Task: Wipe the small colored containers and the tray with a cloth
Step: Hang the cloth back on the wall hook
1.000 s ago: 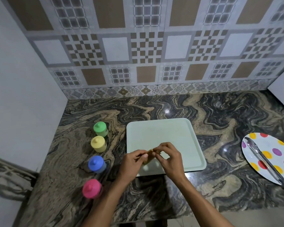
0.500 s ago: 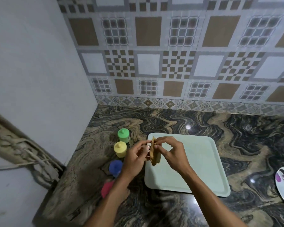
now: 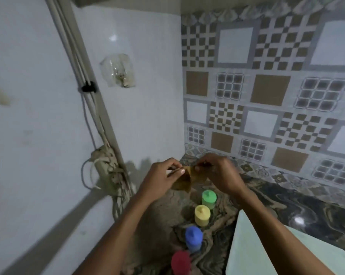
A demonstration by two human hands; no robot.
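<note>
Already the view had swung up and to the left compared with a second before: the spotted plate with its utensil had dropped out of sight, and the plain white side wall with its bundled cables (image 3: 106, 171) and a clear plastic bag (image 3: 118, 71) stuck to it now filled much of the picture. Both hands had risen from low over the tray to the height of the patterned wall tiles. The left hand (image 3: 163, 175) and the right hand (image 3: 217, 171) were each closed in a pinch on an upper edge of the small crumpled brownish-yellow cloth (image 3: 185, 180), which hung between them in the air, above and beyond the containers and touching none of them. On the dark swirled stone counter (image 3: 287, 203) stood the row of small lidded plastic containers: green (image 3: 208, 198), yellow (image 3: 202, 214), blue (image 3: 193, 238) and a red-pink one (image 3: 180, 262) blurred at the bottom edge. The pale green rectangular plastic tray (image 3: 247, 253) lay just beside them, partly hidden by the right forearm. My judgement is that the cloth was being opened out or refolded ahead of wiping, so no wiping contact had yet begun and the whole task seemed to remain. No brand, label or readable writing showed on anything.
</note>
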